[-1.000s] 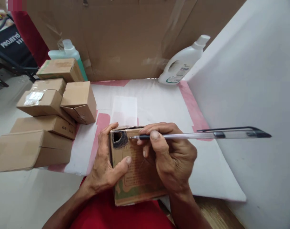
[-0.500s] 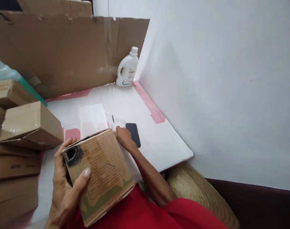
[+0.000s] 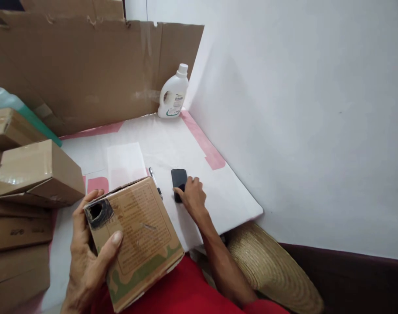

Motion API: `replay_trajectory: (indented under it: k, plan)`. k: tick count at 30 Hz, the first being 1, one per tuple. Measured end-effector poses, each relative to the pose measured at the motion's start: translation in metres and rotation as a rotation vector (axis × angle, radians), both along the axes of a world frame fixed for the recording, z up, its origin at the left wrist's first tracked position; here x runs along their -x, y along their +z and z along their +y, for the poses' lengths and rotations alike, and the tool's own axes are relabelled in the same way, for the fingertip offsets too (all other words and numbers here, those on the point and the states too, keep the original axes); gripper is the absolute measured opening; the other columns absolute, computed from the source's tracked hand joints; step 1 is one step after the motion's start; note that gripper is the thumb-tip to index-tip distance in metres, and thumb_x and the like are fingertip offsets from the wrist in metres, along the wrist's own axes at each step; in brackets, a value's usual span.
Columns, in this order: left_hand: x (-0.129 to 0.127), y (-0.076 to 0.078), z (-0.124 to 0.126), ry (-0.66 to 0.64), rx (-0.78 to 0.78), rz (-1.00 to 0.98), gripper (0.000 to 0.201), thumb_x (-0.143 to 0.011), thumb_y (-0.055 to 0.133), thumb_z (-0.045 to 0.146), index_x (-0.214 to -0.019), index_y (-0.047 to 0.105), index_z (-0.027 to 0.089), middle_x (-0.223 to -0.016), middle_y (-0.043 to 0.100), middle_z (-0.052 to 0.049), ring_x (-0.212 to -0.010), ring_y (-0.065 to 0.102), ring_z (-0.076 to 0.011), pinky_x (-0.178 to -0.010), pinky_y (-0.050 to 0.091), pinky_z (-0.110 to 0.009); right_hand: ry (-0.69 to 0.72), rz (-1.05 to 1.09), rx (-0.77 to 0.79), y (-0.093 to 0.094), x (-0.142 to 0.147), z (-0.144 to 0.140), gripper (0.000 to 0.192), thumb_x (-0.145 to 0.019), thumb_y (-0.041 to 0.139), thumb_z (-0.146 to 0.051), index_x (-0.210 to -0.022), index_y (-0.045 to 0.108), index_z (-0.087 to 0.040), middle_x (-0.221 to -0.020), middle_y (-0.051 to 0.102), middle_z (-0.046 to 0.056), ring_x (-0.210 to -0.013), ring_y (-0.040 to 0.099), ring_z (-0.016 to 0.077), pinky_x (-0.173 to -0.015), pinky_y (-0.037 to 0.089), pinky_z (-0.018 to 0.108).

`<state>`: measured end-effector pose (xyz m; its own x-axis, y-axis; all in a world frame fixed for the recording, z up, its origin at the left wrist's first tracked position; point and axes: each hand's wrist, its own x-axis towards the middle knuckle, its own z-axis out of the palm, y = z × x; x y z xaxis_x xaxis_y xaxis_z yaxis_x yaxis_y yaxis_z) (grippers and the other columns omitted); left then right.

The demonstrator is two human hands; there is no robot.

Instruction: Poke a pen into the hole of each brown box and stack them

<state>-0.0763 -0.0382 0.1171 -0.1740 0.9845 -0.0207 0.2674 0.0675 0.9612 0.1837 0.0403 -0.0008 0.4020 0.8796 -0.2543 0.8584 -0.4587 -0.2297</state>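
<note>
My left hand (image 3: pixel 87 257) grips a small printed cardboard box (image 3: pixel 140 235) over my lap, thumb on its top face. One corner of the box is scribbled over in black. My right hand (image 3: pixel 192 196) reaches out onto the white sheet (image 3: pixel 159 139), with its fingers closed over the near end of a black phone (image 3: pixel 178 176) that lies flat there. A clear pen (image 3: pixel 154 179) rests on the sheet between the box and the phone, with no hand on it.
Several brown cartons (image 3: pixel 35 172) are stacked at the left, with a green-tinted bottle (image 3: pixel 9 104) behind them. A large cardboard sheet (image 3: pixel 87 74) stands at the back, a white bottle (image 3: pixel 173 93) by its right end. A white wall (image 3: pixel 300 109) closes the right; a straw hat (image 3: pixel 270 266) lies below the table edge.
My right hand stopped writing on the box, laid the pen on the sheet, then moved right onto the phone. My view swung to the right; the left hand kept the box.
</note>
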Motion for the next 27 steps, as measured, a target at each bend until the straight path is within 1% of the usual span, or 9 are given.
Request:
replay_trajectory:
  k: [3, 6, 10, 13, 16, 19, 22, 25, 27]
  plan:
    - [0.001, -0.003, 0.004, -0.019, -0.013, -0.027, 0.076, -0.085, 0.075, 0.049, -0.153, 0.045, 0.032, -0.148, 0.055, -0.007, -0.138, 0.054, -0.0365, -0.118, 0.047, -0.052, -0.168, 0.206, 0.017, -0.015, -0.023, -0.007, 0.061, -0.082, 0.084, -0.042, -0.125, 0.056, -0.009, -0.136, 0.061, 0.028, -0.128, 0.059, 0.0407, -0.099, 0.049, 0.044]
    - [0.002, -0.005, 0.006, -0.050, -0.030, -0.050, 0.077, -0.084, 0.075, 0.049, -0.153, 0.045, 0.032, -0.147, 0.056, -0.007, -0.138, 0.054, -0.0366, -0.118, 0.046, -0.052, -0.240, 0.372, -0.027, -0.031, -0.033, -0.003, 0.063, -0.071, 0.089, -0.041, -0.118, 0.059, -0.010, -0.129, 0.066, 0.027, -0.122, 0.063, 0.0397, -0.097, 0.050, 0.042]
    - [0.001, -0.006, 0.002, -0.051, -0.042, -0.060, 0.077, -0.085, 0.075, 0.051, -0.153, 0.045, 0.032, -0.150, 0.054, -0.007, -0.138, 0.054, -0.0369, -0.116, 0.047, -0.051, -0.270, 0.623, -0.116, -0.040, -0.026, 0.000, 0.035, -0.073, 0.080, -0.038, -0.096, 0.064, -0.016, -0.099, 0.076, 0.012, -0.103, 0.071, 0.0326, -0.081, 0.056, 0.036]
    - [-0.001, -0.007, -0.003, -0.054, -0.040, -0.071, 0.076, -0.086, 0.072, 0.052, -0.154, 0.042, 0.034, -0.152, 0.053, -0.007, -0.139, 0.053, -0.0369, -0.118, 0.044, -0.055, -0.272, 0.876, -0.167, -0.030, -0.016, -0.009, 0.029, -0.080, 0.070, -0.041, -0.094, 0.064, -0.017, -0.085, 0.075, 0.007, -0.085, 0.075, 0.0266, -0.068, 0.059, 0.034]
    - [-0.003, -0.008, -0.006, -0.057, -0.059, -0.074, 0.076, -0.087, 0.071, 0.053, -0.154, 0.042, 0.034, -0.154, 0.051, -0.008, -0.142, 0.049, -0.0381, -0.119, 0.043, -0.057, -0.299, 1.181, -0.292, 0.000, -0.013, -0.025, 0.039, -0.081, 0.075, -0.044, -0.106, 0.063, -0.016, -0.099, 0.077, 0.009, -0.088, 0.078, 0.0260, -0.074, 0.065, 0.039]
    - [-0.003, -0.011, -0.005, -0.058, -0.085, -0.062, 0.076, -0.087, 0.070, 0.053, -0.154, 0.043, 0.032, -0.155, 0.050, -0.009, -0.143, 0.049, -0.0381, -0.119, 0.043, -0.057, -0.291, 1.523, -0.523, 0.047, -0.014, -0.040, 0.049, -0.078, 0.087, -0.040, -0.116, 0.066, -0.018, -0.121, 0.076, 0.012, -0.092, 0.080, 0.0283, -0.082, 0.067, 0.045]
    - [0.000, -0.018, -0.002, -0.061, -0.097, -0.066, 0.076, -0.087, 0.070, 0.052, -0.154, 0.043, 0.031, -0.154, 0.051, -0.009, -0.141, 0.051, -0.0371, -0.121, 0.041, -0.056, -0.125, 1.615, -0.695, 0.095, -0.012, -0.052, 0.044, -0.084, 0.085, -0.036, -0.123, 0.070, -0.023, -0.138, 0.071, 0.014, -0.096, 0.080, 0.0287, -0.088, 0.067, 0.050]
    - [0.004, -0.025, -0.001, -0.093, -0.121, -0.066, 0.078, -0.086, 0.072, 0.051, -0.155, 0.042, 0.031, -0.156, 0.050, -0.010, -0.141, 0.052, -0.0372, -0.121, 0.041, -0.056, 0.100, 1.741, -0.630, 0.129, 0.003, -0.063, 0.037, -0.093, 0.073, -0.052, -0.118, 0.076, -0.026, -0.128, 0.077, 0.013, -0.100, 0.080, 0.0300, -0.093, 0.065, 0.053]
    - [0.005, -0.027, -0.003, -0.117, -0.147, -0.052, 0.079, -0.086, 0.072, 0.049, -0.156, 0.041, 0.031, -0.158, 0.048, -0.010, -0.143, 0.051, -0.0371, -0.123, 0.039, -0.057, 0.217, 1.910, -0.418, 0.143, 0.020, -0.072, 0.060, -0.095, 0.054, -0.075, -0.117, 0.078, -0.025, -0.116, 0.081, 0.014, -0.098, 0.080, 0.0315, -0.089, 0.065, 0.051]
